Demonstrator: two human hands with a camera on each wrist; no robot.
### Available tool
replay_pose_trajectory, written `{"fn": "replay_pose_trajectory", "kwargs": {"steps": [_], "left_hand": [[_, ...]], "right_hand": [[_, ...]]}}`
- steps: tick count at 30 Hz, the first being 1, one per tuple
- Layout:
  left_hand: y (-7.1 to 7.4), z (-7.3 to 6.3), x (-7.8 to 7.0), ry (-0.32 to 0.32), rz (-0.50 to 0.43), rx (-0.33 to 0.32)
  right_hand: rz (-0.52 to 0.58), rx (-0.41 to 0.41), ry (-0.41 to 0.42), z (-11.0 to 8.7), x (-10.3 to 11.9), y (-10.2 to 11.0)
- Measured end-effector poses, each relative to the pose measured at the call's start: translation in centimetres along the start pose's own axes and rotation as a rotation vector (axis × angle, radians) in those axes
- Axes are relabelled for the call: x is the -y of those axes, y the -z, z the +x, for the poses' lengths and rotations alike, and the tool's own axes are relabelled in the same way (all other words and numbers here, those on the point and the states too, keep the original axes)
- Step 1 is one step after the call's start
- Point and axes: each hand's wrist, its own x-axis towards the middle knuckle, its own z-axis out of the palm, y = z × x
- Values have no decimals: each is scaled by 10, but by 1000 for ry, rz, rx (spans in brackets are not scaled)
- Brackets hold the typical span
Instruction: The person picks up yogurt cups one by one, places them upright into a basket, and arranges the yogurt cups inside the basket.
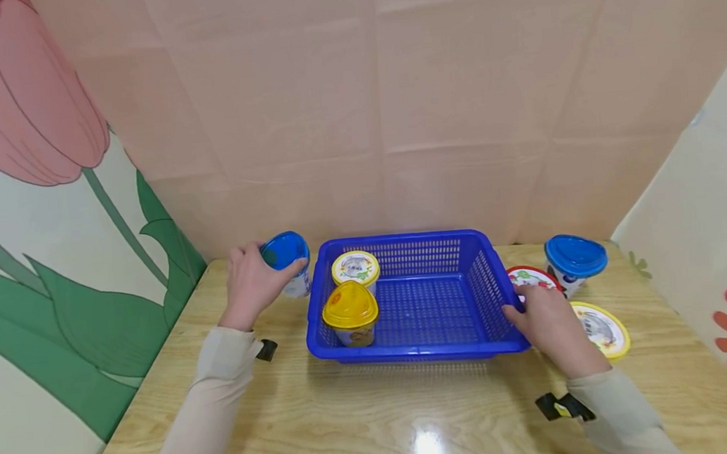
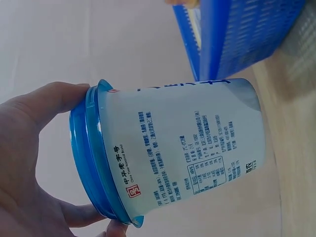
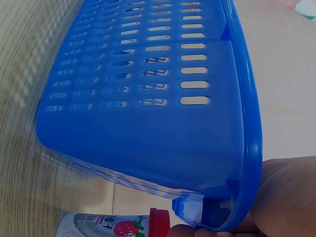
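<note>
On the left, my left hand pinches the blue lid of a white yogurt cup between thumb and fingers. This cup is beside the left end of a blue plastic basket, its base close to the tabletop; whether they touch I cannot tell. My right hand grips the basket's right rim, thumb on the near side and fingers partly hidden. Inside the basket at the left stand a yellow-lidded cup and, behind it, a cup with a white, yellow-rimmed lid.
Right of the basket are a red-rimmed cup with strawberries on its side, a blue-lidded cup and a yellow-rimmed cup, close to my right hand. The wooden table meets a covered wall behind.
</note>
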Motion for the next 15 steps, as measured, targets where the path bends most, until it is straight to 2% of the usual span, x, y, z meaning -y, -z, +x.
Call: {"fn": "replay_pose_trajectory", "kwargs": {"steps": [15], "left_hand": [[6, -2, -14, -19, -18, -40]], "right_hand": [[-6, -24, 30, -2, 0, 0]]}}
